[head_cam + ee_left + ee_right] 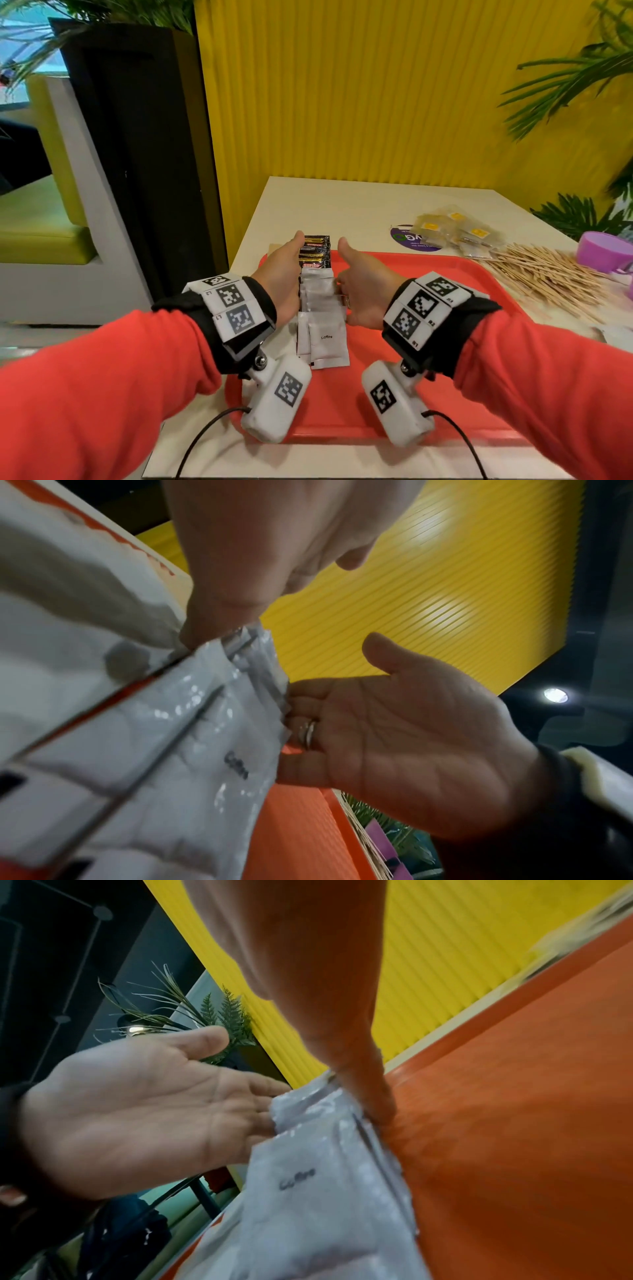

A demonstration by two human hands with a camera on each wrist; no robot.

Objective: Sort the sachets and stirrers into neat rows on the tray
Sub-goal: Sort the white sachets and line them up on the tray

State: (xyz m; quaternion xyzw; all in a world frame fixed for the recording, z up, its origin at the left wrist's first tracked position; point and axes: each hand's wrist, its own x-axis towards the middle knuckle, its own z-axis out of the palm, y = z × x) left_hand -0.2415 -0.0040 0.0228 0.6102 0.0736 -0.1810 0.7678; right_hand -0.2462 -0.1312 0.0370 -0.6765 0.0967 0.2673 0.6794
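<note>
A row of sachets runs down the left part of the red tray (428,342): dark Kopiko sachets (315,250) at the far end, white coffee sachets (323,329) nearer me. My left hand (286,274) and right hand (361,291) flank the row, palms facing, thumbs up, straight fingers pressing its sides. The left wrist view shows the right hand (394,737) flat against the white sachets (205,723). In the right wrist view the left hand (137,1110) touches the white sachets (318,1177) from the other side. Wooden stirrers (548,277) lie heaped on the table, right of the tray.
Clear tea sachets with yellow tags (455,233) lie on the white table (342,202) beyond the tray, over a purple sticker (407,240). A purple cup (603,250) stands at the far right. A yellow wall backs the table; a black planter stands left.
</note>
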